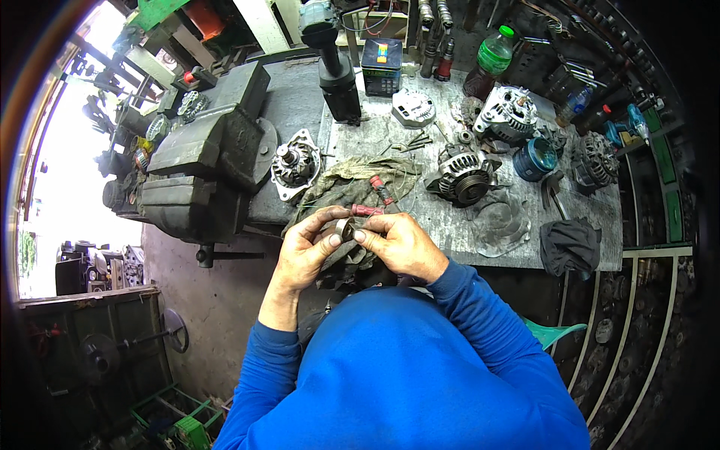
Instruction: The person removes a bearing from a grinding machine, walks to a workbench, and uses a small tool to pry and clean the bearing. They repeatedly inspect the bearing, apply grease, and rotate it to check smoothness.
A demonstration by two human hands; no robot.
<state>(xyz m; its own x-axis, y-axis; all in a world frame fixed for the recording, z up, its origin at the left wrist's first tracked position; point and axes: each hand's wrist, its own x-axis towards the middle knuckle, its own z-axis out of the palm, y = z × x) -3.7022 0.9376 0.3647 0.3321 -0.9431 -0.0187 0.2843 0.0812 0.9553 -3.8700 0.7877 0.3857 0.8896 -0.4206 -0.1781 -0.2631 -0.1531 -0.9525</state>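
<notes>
Between the fingertips of both hands is a small ring-shaped metal part [346,229], shiny at its rim and dark inside; it looks like a bearing. My left hand [306,251] pinches it with thumb and fingers. From the other side, my right hand [405,244] grips it with thumb and curled forefinger. Just beyond the hands lie a red-handled tool [367,211] and another red-handled tool [381,189] on a crumpled, grimy cloth [337,184]. An alternator half with its shaft upright [295,165] stands left of the cloth.
A large vise [199,165] stands at the left. On the bench [442,225] are an alternator with a pulley [466,178], a silver alternator housing [507,112], a blue tub [535,159], a hammer [553,196], a dark rag [571,246], a green-capped bottle [491,60] and a boxed battery [381,67].
</notes>
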